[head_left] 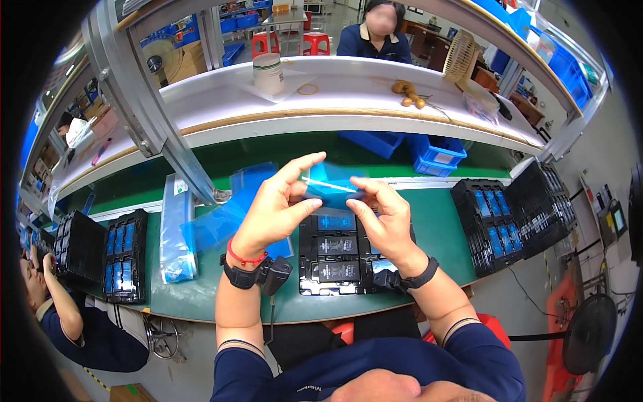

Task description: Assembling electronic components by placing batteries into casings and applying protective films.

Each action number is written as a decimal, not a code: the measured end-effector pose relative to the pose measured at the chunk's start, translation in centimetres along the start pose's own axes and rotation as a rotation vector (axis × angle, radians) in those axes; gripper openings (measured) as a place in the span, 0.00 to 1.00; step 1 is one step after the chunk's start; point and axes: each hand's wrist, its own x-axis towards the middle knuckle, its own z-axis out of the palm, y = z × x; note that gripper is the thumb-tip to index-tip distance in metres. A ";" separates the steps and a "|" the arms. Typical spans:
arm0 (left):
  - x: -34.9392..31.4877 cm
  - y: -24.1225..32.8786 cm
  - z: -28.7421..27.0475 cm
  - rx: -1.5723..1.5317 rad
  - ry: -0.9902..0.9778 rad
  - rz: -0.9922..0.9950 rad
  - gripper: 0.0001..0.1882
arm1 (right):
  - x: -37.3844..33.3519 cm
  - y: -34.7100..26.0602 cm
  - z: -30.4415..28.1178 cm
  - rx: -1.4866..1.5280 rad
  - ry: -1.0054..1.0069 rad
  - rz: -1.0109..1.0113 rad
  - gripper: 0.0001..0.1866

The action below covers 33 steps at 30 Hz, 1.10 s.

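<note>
The person's left hand [273, 201] and right hand [386, 218] pinch opposite ends of a translucent blue film [328, 190] (partly blurred), held above the black tray [366, 269] of flat batteries [337, 246].

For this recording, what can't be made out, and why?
Head view: outline of the blue piece held between left hand and right hand; motion blur, fingers overlap it.
Head view: right part of the central black tray; right hand and wrist device cover it.
Head view: co-worker at left; partly cut off by the dark lens rim.
</note>
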 end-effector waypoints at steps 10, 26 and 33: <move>0.0 -0.9 0.1 0.317 0.067 -0.041 0.13 | -0.7 -0.2 -1.2 -0.178 0.093 -0.148 0.08; -1.4 2.0 -6.2 0.138 0.462 0.058 0.11 | -4.5 5.5 -0.6 0.201 -0.364 0.923 0.07; -1.2 2.0 -5.8 0.144 0.414 0.063 0.13 | -5.2 7.3 0.6 0.106 -0.337 0.981 0.07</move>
